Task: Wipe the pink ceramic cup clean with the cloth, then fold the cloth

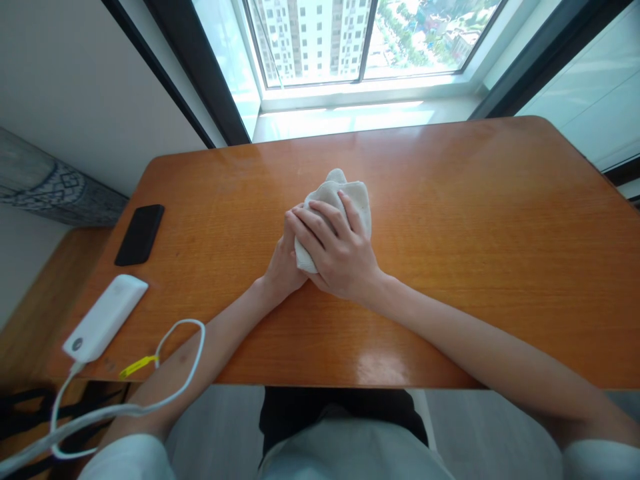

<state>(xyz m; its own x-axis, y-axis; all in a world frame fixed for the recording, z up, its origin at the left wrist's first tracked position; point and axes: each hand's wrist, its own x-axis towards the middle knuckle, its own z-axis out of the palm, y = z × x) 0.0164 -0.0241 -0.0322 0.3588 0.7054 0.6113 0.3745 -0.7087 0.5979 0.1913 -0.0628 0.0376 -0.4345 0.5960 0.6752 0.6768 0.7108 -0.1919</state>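
Observation:
A bunched-up cream cloth (350,193) sits near the middle of the orange wooden table (475,220). My right hand (335,250) lies over the cloth with its fingers curled across the top, gripping it. My left hand (281,263) is tucked under and beside the right one, its fingers pressed against the left side of the cloth and mostly hidden. Both forearms rest on the table's near edge.
A black phone (140,233) lies face down at the table's left edge. A white power bank (106,317) sits nearer the front left corner, with a white cable (185,360) looping off the edge. A window runs behind the table.

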